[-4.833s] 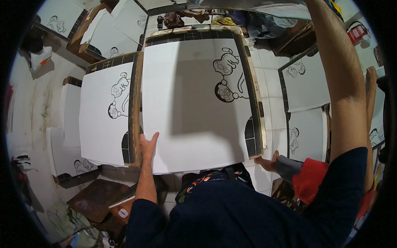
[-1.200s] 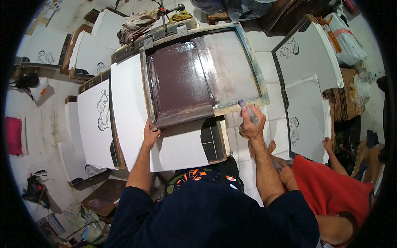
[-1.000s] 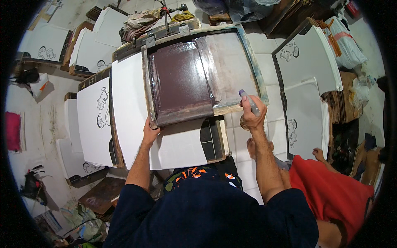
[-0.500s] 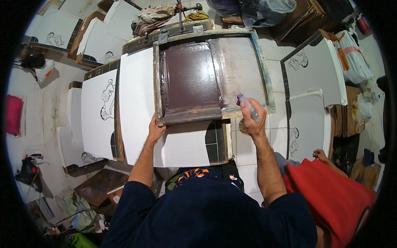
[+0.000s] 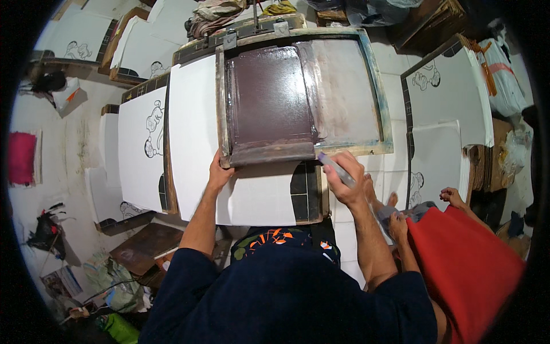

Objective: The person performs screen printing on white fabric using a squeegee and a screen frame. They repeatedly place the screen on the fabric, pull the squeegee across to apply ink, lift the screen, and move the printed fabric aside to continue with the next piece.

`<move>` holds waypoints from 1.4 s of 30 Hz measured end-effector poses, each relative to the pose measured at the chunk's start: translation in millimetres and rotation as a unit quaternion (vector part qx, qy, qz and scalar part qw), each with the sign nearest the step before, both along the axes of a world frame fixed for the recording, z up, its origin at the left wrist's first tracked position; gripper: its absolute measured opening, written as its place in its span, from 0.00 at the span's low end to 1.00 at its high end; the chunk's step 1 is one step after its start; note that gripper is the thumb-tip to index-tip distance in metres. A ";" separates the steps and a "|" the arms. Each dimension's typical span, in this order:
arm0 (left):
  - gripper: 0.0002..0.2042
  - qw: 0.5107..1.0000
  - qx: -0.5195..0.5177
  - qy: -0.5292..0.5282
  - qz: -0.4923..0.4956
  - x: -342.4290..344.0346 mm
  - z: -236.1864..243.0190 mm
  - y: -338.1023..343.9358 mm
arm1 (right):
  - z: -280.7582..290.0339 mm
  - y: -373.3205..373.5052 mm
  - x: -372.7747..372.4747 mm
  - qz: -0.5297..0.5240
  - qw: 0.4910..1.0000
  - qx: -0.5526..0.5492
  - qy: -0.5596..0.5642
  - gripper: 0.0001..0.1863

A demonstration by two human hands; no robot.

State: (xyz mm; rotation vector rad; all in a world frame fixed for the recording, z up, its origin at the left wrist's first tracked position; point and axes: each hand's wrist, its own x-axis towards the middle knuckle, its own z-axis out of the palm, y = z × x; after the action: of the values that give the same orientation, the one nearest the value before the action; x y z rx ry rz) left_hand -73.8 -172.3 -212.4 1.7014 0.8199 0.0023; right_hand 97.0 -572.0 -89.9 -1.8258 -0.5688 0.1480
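A wooden screen-printing frame (image 5: 385, 123) is raised at its near side and hinged at the back. Dark purple-brown ink (image 5: 269, 94) coats the left part of its mesh; the right part is pale and stained. My left hand (image 5: 220, 174) grips the near left corner of this frame, its fingers partly hidden beneath. In my right hand (image 5: 348, 179) is a translucent spray bottle (image 5: 340, 172) with a purple nozzle, tilted toward the frame's near edge. Below the frame, white fabric (image 5: 252, 198) lies over a dark board (image 5: 306, 198).
To the left, a board with white fabric (image 5: 137, 126) carries printed line figures; similar printed pieces (image 5: 438, 109) lie at right. Metal hinge clamps (image 5: 281, 28) hold the frame's back edge. Close at my right is a person in red (image 5: 458, 258), hands near their knees.
My right hand has brought the spray bottle down and left, from over the pale mesh to the frame's near edge. My left hand keeps its grip. More of the neighbouring person's limbs shows.
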 end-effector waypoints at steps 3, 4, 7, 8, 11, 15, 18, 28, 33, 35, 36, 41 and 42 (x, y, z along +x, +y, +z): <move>0.47 1.000 0.000 0.007 -0.002 -3.2 -0.3 5.3 | -29.3 -36.0 -26.0 -0.086 0.990 0.110 0.028 0.18; 0.46 1.000 -0.019 0.015 -0.003 -4.3 0.1 7.3 | -41.0 -51.3 -40.7 -0.122 0.982 0.117 0.081 0.21; 0.43 0.999 -0.024 0.023 -0.011 -8.7 6.1 15.1 | -97.2 -94.7 -61.0 -0.199 0.974 0.095 0.052 0.23; 0.43 0.999 -0.017 0.031 -0.031 -9.5 9.0 17.3 | -120.1 -102.7 -68.5 -0.248 0.958 0.082 0.117 0.20; 0.37 0.997 -0.058 0.054 -0.012 -12.0 18.8 21.7 | -201.8 -109.9 -64.2 -0.349 0.933 -0.092 0.006 0.14; 0.32 0.993 -0.041 0.066 -0.090 -10.2 27.4 25.3 | -307.4 -80.9 -42.3 -0.319 0.933 -0.130 0.102 0.19; 0.29 0.992 -0.002 0.094 -0.090 -8.9 30.2 28.4 | -377.1 -50.9 -31.9 -0.200 0.940 -0.037 0.275 0.19; 0.30 0.994 -0.017 0.087 -0.063 -15.8 35.1 25.8 | -510.8 38.3 -77.2 0.029 0.945 -0.297 0.136 0.18; 0.30 0.995 -0.010 0.088 -0.037 -14.2 36.2 14.9 | -517.6 48.4 -78.4 -0.003 0.925 -0.330 0.189 0.17; 0.32 0.996 -0.008 0.083 -0.011 -15.9 35.3 12.3 | -514.5 50.4 -74.1 -0.060 0.924 -0.304 0.226 0.17; 0.36 0.997 -0.039 0.055 -0.021 -17.1 34.1 11.5 | -511.1 50.1 -72.0 -0.094 0.923 -0.283 0.244 0.17; 0.40 0.998 -0.035 0.048 0.002 -25.7 25.0 7.9 | -450.1 17.1 -69.7 -0.354 0.891 -0.072 0.275 0.16; 0.41 0.999 -0.032 0.037 -0.009 -26.1 22.0 6.3 | -424.8 4.5 -71.3 -0.397 0.879 -0.038 0.261 0.16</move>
State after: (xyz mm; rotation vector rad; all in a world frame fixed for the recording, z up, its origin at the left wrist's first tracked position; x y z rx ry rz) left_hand -99.9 -166.0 -190.4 1.6561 0.8521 -0.0990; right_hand 25.7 -567.5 -514.7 -1.8525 0.5834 0.0951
